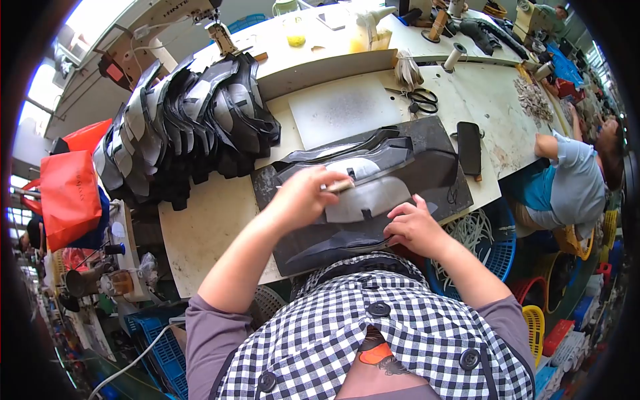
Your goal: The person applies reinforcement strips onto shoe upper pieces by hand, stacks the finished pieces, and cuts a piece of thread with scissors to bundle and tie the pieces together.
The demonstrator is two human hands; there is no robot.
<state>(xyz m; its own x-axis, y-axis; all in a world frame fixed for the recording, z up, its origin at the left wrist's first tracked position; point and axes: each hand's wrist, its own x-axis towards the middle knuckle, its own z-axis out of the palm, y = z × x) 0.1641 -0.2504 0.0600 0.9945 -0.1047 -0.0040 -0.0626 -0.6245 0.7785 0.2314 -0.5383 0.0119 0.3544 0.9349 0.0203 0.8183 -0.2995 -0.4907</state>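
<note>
My left hand (308,195), on the left of the view, grips a small pale block (339,187) over the shaped pieces. Beneath it lies a black piece with a grey panel (373,199) on a dark board (283,257). A second grey-panelled black piece (353,168) lies just beyond, partly covered. My right hand (415,230) rests at the near right edge of the nearer piece, fingers bent and pressed close to its black material. What its fingertips hold, if anything, is too small to make out.
Stacked black and grey pieces (193,127) stand at the left. Black scissors (422,100), a white sheet (343,110) and a dark phone-like object (469,150) lie beyond the board. A blue basket (503,243) is below right. Another person (573,177) sits at the right.
</note>
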